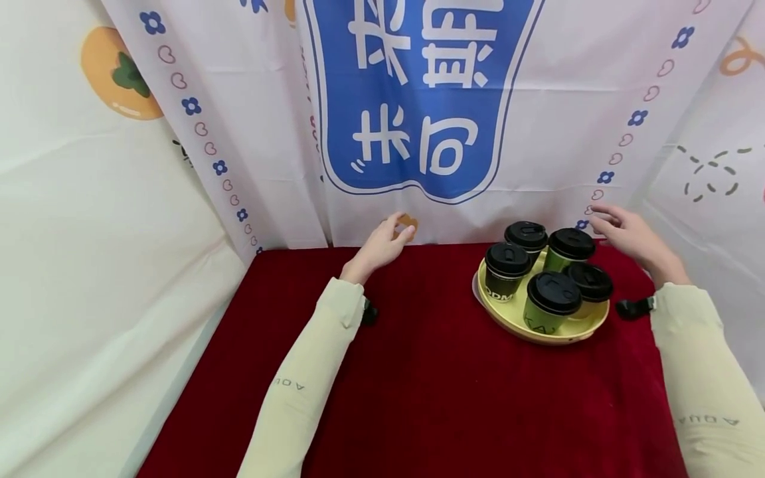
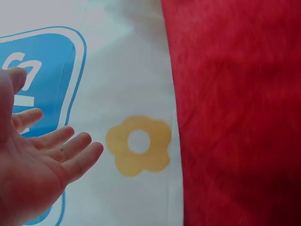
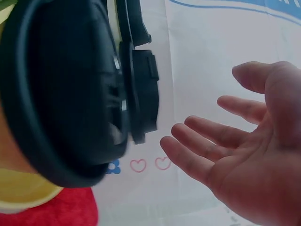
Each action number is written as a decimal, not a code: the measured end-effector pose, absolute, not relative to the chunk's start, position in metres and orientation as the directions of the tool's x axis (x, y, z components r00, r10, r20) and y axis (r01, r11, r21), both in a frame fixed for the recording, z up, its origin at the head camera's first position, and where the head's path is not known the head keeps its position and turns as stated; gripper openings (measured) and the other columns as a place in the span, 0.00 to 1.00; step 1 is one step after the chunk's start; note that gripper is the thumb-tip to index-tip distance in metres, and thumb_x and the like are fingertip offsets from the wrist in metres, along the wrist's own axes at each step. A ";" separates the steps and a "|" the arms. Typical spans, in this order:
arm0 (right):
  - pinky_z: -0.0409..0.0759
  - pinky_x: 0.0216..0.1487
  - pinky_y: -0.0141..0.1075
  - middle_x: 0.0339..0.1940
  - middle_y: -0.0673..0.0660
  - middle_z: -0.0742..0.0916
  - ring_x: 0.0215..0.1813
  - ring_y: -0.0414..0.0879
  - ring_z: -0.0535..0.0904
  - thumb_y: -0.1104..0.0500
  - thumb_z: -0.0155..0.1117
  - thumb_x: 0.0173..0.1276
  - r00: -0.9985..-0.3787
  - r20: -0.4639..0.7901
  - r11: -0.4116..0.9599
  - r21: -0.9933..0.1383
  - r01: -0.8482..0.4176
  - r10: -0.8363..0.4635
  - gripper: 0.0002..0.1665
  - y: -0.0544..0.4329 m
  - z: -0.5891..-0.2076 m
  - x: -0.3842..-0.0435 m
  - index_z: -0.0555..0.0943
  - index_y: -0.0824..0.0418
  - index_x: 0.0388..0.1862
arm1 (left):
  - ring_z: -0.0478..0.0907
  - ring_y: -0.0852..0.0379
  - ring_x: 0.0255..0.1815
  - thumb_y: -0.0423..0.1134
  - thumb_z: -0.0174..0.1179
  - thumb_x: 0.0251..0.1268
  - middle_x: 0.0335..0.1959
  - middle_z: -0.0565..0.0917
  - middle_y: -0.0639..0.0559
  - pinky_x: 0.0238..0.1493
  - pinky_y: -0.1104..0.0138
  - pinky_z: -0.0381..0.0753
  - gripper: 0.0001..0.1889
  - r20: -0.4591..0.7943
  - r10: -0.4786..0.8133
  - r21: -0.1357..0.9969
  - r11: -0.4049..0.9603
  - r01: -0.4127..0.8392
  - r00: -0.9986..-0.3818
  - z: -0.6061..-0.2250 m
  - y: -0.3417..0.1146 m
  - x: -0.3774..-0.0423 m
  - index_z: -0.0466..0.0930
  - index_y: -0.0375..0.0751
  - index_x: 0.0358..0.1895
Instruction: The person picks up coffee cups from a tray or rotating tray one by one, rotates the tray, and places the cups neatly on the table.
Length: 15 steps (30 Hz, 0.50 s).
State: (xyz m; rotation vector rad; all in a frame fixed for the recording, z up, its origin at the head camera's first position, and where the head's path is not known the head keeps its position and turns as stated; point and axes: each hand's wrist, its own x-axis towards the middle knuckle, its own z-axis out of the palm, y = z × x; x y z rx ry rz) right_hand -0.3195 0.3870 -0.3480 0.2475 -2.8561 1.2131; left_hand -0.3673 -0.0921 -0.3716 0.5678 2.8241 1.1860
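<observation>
Several paper cups with black lids, among them a green cup (image 1: 542,317) and a dark cup (image 1: 502,284), stand upright on a round yellow tray (image 1: 505,315) at the right of the table. My right hand (image 1: 633,238) hovers just right of the tray, fingers loosely bent, holding nothing. In the right wrist view a black lid (image 3: 56,94) looms close, apart from the fingertips (image 3: 171,146). Over the table's back edge hangs my left hand (image 1: 382,244), its palm bare and fingers relaxed in the left wrist view.
A dark red cloth (image 1: 418,392) covers the table. Behind it hangs a white curtain (image 1: 269,133) with a blue printed panel (image 1: 412,99); a yellow flower (image 2: 162,146) is printed near its bottom. White fabric (image 1: 89,265) also closes off the left side.
</observation>
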 end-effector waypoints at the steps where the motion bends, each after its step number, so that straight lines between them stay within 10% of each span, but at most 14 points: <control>1: 0.76 0.39 0.17 0.70 0.77 0.68 0.40 0.15 0.70 0.43 0.44 0.78 -0.988 0.096 0.676 -0.721 -0.153 -0.121 0.39 0.388 -0.352 -0.319 0.55 0.64 0.78 | 0.68 0.44 0.70 0.59 0.45 0.76 0.72 0.66 0.42 0.69 0.50 0.68 0.33 0.114 0.339 0.706 0.634 0.316 -0.934 -0.374 -0.090 -0.367 0.53 0.50 0.77; 4: 0.77 0.38 0.18 0.66 0.71 0.72 0.38 0.16 0.73 0.42 0.45 0.78 -0.990 0.111 0.644 -0.753 -0.137 -0.081 0.39 0.393 -0.363 -0.316 0.56 0.65 0.78 | 0.66 0.44 0.73 0.59 0.44 0.76 0.74 0.64 0.43 0.71 0.50 0.67 0.33 0.111 0.350 0.729 0.607 0.315 -0.930 -0.382 -0.082 -0.367 0.53 0.49 0.77; 10: 0.81 0.37 0.23 0.41 0.28 0.77 0.39 0.21 0.79 0.48 0.50 0.77 -0.989 0.145 0.504 -0.854 -0.128 -0.007 0.35 0.401 -0.384 -0.314 0.61 0.66 0.75 | 0.66 0.46 0.73 0.61 0.44 0.75 0.76 0.62 0.45 0.70 0.50 0.68 0.34 0.073 0.359 0.774 0.568 0.280 -0.930 -0.395 -0.070 -0.363 0.52 0.52 0.78; 15: 0.82 0.37 0.24 0.37 0.24 0.77 0.39 0.21 0.79 0.49 0.50 0.77 -0.989 0.144 0.463 -0.878 -0.120 0.016 0.32 0.405 -0.396 -0.315 0.63 0.68 0.72 | 0.66 0.44 0.73 0.62 0.45 0.74 0.76 0.61 0.45 0.70 0.50 0.68 0.35 0.066 0.388 0.790 0.543 0.286 -0.919 -0.399 -0.060 -0.362 0.51 0.52 0.78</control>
